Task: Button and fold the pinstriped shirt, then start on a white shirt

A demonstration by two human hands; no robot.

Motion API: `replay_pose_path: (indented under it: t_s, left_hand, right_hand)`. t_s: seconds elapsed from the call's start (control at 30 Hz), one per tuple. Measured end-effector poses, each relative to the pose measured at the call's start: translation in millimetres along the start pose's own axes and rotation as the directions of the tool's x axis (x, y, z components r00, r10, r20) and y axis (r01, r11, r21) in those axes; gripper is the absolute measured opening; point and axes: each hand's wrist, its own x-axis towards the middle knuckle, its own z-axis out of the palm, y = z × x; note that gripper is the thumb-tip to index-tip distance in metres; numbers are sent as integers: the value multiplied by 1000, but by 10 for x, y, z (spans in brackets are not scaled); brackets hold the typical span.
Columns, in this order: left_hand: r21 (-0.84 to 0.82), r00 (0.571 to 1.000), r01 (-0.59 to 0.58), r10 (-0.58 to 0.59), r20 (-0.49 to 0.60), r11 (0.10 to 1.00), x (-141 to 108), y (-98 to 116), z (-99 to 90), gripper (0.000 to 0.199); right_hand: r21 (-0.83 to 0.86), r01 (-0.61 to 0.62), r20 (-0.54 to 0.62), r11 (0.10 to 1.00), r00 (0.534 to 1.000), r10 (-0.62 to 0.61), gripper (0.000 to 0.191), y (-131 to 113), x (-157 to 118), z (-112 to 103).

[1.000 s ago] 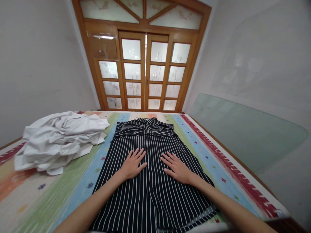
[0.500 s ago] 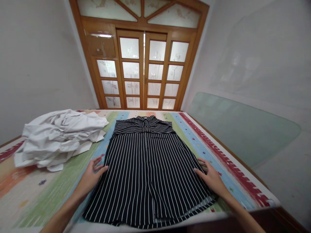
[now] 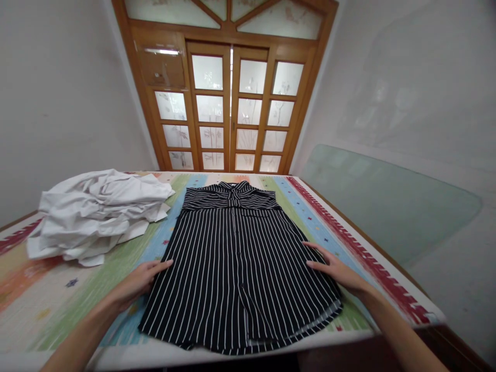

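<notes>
Note striped shirt [image 3: 232, 268] lying flat on multicoloured cover [image 3: 73, 305] — with left hand [image 3: 141, 276] at one side edge, thumb on top, cannot tell whether clamped — and right hand [image 3: 337, 268] at opposite edge, thumb and forefinger apart.

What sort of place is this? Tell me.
Probably a room in a home, perhaps a bedroom: wooden doors with patterned glass panes, and a colourful striped cloth spread beneath a black-and-white striped shirt.
</notes>
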Motion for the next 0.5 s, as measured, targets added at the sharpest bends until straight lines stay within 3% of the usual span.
replay_pose_path:
  t_s: [0.1, 0.27, 0.37, 0.5]
  left_hand:
    - [-60, 999, -12, 10, -32, 998, 138, 159, 64, 41]
    - [-161, 993, -90, 78, -85, 983, 474, 288, 117, 24]
    - [-195, 984, -169, 154, -90, 966, 580, 308, 105, 20]
    - [-268, 970, -242, 222, -103, 932, 568, 284, 43, 18]
  right_hand:
    - [147, -80, -6, 986, 997, 82, 62, -10, 277, 8]
    - [429, -238, 39, 871, 969, 245, 51, 27, 745, 11]
    - [425, -201, 13, 883, 976, 216, 44, 39, 924, -10]
    - [270, -86, 0, 959, 996, 89, 45, 70, 971, -60]
